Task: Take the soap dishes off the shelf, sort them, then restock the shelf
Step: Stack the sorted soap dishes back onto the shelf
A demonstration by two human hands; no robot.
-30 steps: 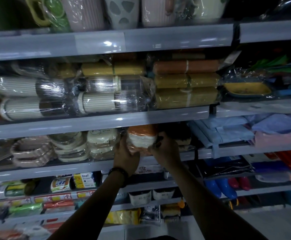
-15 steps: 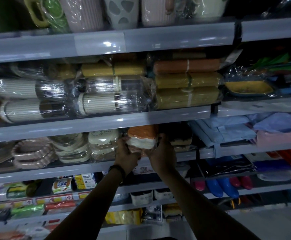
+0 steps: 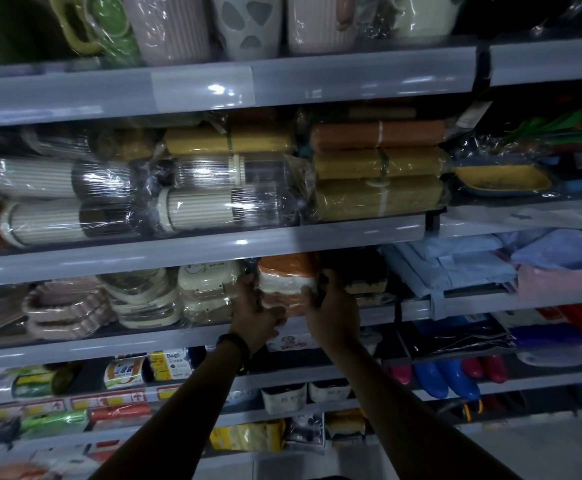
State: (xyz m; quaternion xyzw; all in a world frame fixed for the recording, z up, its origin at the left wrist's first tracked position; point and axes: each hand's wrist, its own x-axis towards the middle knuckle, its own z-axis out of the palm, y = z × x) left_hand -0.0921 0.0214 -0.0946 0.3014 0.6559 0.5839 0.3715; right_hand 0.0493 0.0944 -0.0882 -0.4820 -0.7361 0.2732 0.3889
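Note:
A wrapped stack of orange and white soap dishes (image 3: 287, 277) stands on the grey shelf (image 3: 164, 337) at mid height. My left hand (image 3: 254, 313) grips its left side and my right hand (image 3: 331, 308) grips its right side. To the left of it sit cream soap dishes (image 3: 206, 289) in plastic film, then round white ones (image 3: 140, 299) and pink ribbed ones (image 3: 67, 306). Dark soap dishes (image 3: 362, 282) lie just right of my right hand, partly hidden.
The shelf above holds wrapped ribbed cylinders (image 3: 209, 206) and yellow and orange rolls (image 3: 379, 164). Folded blue cloth (image 3: 455, 265) lies to the right. Lower shelves carry bag rolls (image 3: 126, 372) and blue bottles (image 3: 445, 375). Cups (image 3: 171, 26) fill the top shelf.
Both hands have closed in tighter on the orange and white stack at the shelf front. My view has shifted slightly.

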